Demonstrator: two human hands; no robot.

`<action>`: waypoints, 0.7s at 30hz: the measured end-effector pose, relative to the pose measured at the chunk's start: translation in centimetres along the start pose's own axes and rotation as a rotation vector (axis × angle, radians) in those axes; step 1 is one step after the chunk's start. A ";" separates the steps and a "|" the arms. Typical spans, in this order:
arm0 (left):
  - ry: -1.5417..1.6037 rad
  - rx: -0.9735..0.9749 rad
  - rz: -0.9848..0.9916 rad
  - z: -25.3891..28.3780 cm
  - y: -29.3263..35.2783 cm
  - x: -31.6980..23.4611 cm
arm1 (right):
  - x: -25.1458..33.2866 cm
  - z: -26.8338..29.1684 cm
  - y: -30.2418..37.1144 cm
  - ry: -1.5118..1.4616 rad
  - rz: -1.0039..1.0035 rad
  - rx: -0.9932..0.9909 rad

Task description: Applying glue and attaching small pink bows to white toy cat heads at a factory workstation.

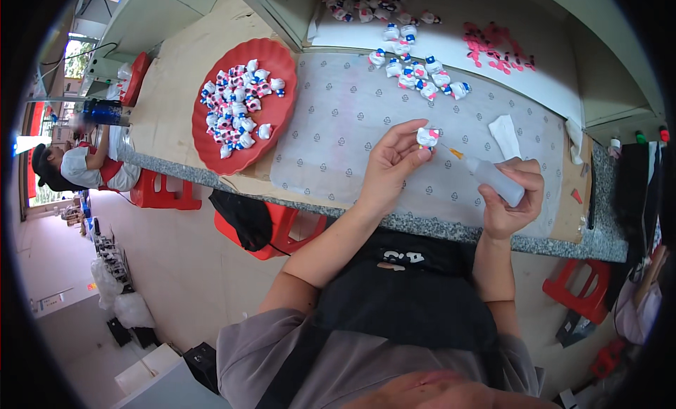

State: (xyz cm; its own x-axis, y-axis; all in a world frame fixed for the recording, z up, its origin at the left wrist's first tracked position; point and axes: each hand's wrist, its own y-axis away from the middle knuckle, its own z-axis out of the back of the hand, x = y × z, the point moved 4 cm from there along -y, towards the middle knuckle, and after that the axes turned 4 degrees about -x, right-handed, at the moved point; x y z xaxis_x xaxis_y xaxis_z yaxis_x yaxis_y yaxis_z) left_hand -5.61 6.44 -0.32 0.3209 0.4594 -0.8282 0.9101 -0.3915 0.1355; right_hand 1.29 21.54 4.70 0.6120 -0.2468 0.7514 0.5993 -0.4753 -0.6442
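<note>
Between the fingertips of my left hand [396, 158] is a small white figurine [427, 136] with pink and blue details, held up over the mat. My right hand [517, 198] is wrapped round a translucent squeeze bottle [496, 181]. Its yellow-based needle tip [455, 153] points left at the figurine, close to it; whether they touch I cannot tell. Behind my hands, a loose group of similar figurines [431, 78] lies at the mat's far edge. A white piece of tissue [504, 136] rests beyond the bottle.
A red scalloped plate [277, 131] heaped with figurines stands to the left on the patterned mat [317, 171]. Pink small parts [493, 46] lie on the white shelf at the back. Red stools [285, 229] stand below the granite table edge [451, 228]. Another person [91, 162] sits far left.
</note>
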 end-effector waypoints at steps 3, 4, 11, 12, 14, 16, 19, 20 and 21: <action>0.013 -0.012 0.004 0.0 0.1 0.1 | 0.4 -0.9 0.1 0.063 0.055 0.108; 0.013 -0.012 0.002 0.0 0.1 0.2 | 0.5 -0.9 0.1 0.069 0.050 0.105; 0.001 -0.012 0.007 -0.2 0.3 0.1 | 0.8 -1.3 0.3 0.110 0.094 0.165; 0.005 -0.012 0.010 -0.2 0.3 0.1 | 0.8 -1.3 0.3 0.110 0.092 0.169; 0.011 -0.011 0.016 -0.2 0.3 0.2 | 0.8 -1.4 0.3 0.104 0.088 0.169; 0.010 0.001 0.021 -0.2 0.3 0.2 | 0.7 -1.4 0.3 0.098 0.084 0.169; -0.011 0.031 0.010 0.1 0.2 0.4 | 0.7 -1.4 0.3 0.122 0.099 0.171; -0.011 0.031 0.011 0.0 0.2 0.3 | 0.7 -1.4 0.3 0.116 0.097 0.174; -0.006 0.017 0.022 -0.2 0.2 0.1 | 0.7 -1.3 0.3 0.111 0.095 0.176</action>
State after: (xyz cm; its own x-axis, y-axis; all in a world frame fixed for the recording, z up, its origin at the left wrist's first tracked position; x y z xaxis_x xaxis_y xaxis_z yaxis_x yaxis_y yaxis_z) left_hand -5.30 6.55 -0.33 0.3396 0.4457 -0.8283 0.8982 -0.4148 0.1451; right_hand 1.20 20.09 5.23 0.6153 -0.3789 0.6912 0.6287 -0.2931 -0.7203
